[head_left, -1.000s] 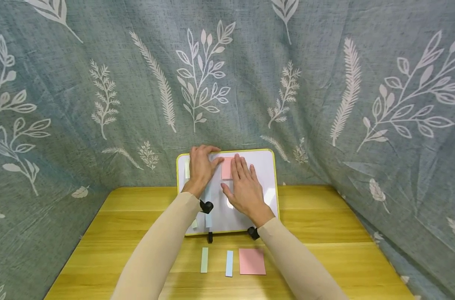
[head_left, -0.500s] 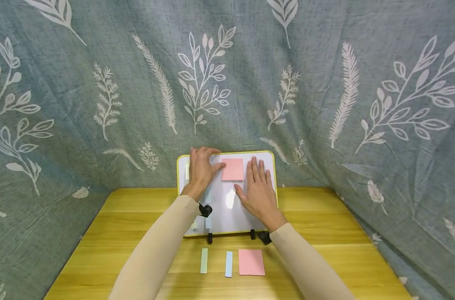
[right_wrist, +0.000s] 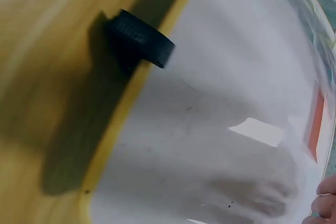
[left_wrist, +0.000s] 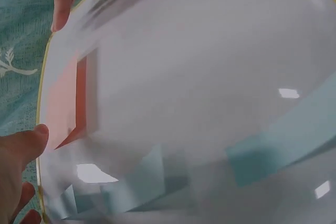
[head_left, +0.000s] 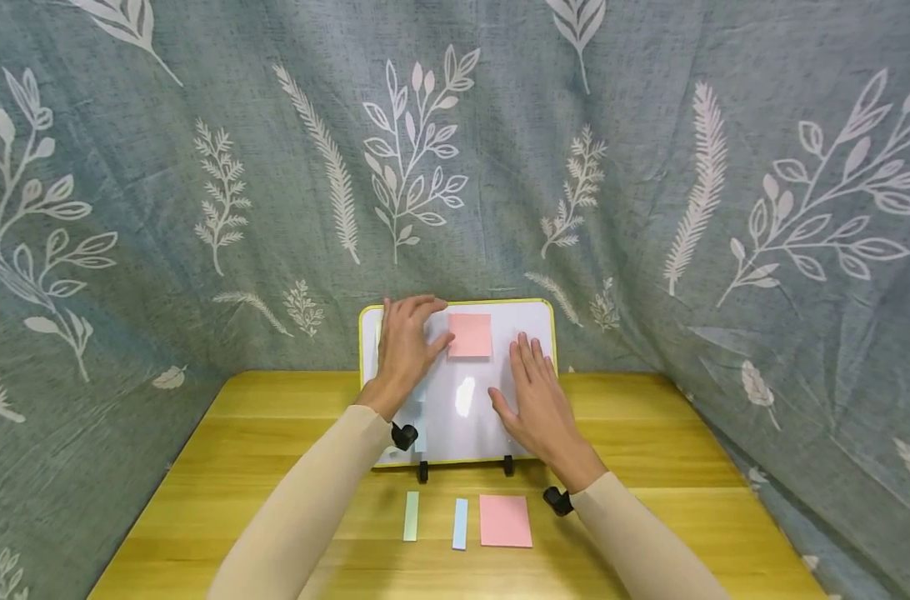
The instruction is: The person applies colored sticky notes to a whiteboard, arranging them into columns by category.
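A white board [head_left: 447, 425] with a yellow rim leans upright at the back of the table. A square pink sticky note [head_left: 472, 336] sits on its upper middle, with one side lifting off the surface in the left wrist view. My left hand [head_left: 408, 343] holds the board's top edge, its thumb in front at the note's left edge. My right hand [head_left: 539, 400], its fingers straight and side by side, is over the board's right part, apart from the note. Pale blue strips [left_wrist: 136, 182] are stuck on the left part, partly hidden by my left arm in the head view.
Black feet [head_left: 422, 471] support the board's lower edge. Before it on the wooden table [head_left: 635, 467] lie a green strip [head_left: 411, 517], a blue strip [head_left: 460, 523] and a pink sticky-note pad [head_left: 505, 521]. A patterned curtain [head_left: 500, 167] hangs behind.
My right hand has slid off the pink note to the right and down, leaving the whole note visible. The left hand has stayed almost in place.
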Motion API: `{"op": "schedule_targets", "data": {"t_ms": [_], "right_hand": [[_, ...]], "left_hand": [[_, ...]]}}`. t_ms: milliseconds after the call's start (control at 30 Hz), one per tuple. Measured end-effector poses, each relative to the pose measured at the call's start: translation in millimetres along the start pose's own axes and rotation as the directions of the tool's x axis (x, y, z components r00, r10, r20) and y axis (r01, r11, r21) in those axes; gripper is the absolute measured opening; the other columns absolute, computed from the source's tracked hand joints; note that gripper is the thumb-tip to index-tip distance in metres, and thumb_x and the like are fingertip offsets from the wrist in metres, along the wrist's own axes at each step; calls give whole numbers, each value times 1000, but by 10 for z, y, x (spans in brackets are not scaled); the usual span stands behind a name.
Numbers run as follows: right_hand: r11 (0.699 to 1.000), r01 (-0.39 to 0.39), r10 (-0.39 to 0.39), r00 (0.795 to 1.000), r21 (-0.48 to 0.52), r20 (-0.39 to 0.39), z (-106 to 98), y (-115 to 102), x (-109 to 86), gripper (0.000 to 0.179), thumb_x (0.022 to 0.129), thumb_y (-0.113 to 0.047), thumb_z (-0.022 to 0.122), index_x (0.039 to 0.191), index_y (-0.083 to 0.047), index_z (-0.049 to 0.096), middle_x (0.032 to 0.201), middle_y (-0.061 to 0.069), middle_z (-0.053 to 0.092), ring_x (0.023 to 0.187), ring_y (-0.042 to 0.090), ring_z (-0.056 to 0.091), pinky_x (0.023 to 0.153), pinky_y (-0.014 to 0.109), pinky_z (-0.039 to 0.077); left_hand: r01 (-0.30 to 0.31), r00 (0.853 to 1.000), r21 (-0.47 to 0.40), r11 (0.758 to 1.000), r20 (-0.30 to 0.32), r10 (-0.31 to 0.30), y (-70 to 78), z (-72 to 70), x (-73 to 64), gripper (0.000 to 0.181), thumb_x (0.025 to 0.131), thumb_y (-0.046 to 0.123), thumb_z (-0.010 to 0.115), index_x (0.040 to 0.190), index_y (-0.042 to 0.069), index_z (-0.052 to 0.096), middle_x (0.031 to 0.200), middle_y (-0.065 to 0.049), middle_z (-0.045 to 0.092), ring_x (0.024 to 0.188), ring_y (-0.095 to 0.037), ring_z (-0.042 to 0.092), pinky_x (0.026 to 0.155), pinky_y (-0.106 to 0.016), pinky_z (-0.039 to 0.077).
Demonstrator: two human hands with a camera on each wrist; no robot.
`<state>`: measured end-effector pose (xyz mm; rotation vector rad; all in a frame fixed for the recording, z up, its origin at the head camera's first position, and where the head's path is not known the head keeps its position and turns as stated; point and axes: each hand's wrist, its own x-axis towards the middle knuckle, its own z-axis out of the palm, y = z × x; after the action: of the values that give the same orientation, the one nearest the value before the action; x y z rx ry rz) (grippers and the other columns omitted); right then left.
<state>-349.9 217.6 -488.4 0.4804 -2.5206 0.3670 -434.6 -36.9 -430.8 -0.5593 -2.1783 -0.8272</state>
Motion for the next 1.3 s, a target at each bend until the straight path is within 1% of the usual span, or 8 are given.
{"op": "schedule_targets", "data": {"t_ms": [67,200,300,467,700,900,1067,1300], "right_hand": [[999,36,-35,999,11,-34,-5,1,-81,87,115,-40,71,178,9,35,189,29,31,177,52,32,141,67,36],[994,107,-104,990,22,-100,-5,-4,-211,82,109,-33,79,171,11,48,182,30,45,169,53,47,135,66,46],[988,151,-147,983,26,-112,-16,-21,-283,79,107,-31,82,169,9,52,178,29,52,165,51,54,131,64,51],[979,201,-195,973,35,-119,-55,-62,-391,77,105,-27,84,167,7,56,172,28,60,158,48,61,127,62,55],[966,251,-240,960,65,-144,-101,-88,-589,74,100,-23,90,162,7,62,163,28,67,147,47,69,112,60,65],[968,233,-222,969,92,-111,-157,-104,-722,73,98,-21,92,161,3,65,162,22,69,142,43,72,101,54,70],[965,241,-233,968,102,-90,-195,-97,-832,71,97,-20,94,160,-1,67,162,20,70,139,41,73,92,51,72],[956,273,-267,961,109,-71,-220,-87,-964,72,96,-19,95,161,-4,67,159,18,71,139,39,74,93,51,72]], "left_hand": [[-34,999,-5,999,-19,33,-20,-2,-67,47,91,22,102,134,14,85,145,-12,79,136,-43,70,137,-79,34],[-50,998,-6,999,26,50,56,-110,-190,41,95,23,99,133,13,86,145,-13,79,139,-42,70,139,-76,35],[-62,996,-5,998,71,62,141,-202,-294,39,97,22,99,133,12,86,146,-13,79,142,-41,70,140,-75,33],[-129,986,-26,991,104,131,245,-279,-515,36,99,23,97,132,13,86,142,-11,80,138,-37,74,137,-75,39],[-222,963,-75,972,138,230,363,-307,-815,35,98,22,98,130,14,86,138,-9,81,129,-34,77,129,-67,52],[-236,949,-79,969,198,247,412,-377,-1012,34,100,26,96,131,17,86,138,-4,81,127,-30,76,117,-53,61],[-255,936,-97,962,225,271,424,-387,-1198,32,99,25,97,127,18,86,135,-4,82,126,-29,77,112,-52,63],[-287,904,-132,949,291,314,465,-353,-1425,32,97,26,99,125,17,86,129,-2,84,123,-24,80,110,-53,66]]}}
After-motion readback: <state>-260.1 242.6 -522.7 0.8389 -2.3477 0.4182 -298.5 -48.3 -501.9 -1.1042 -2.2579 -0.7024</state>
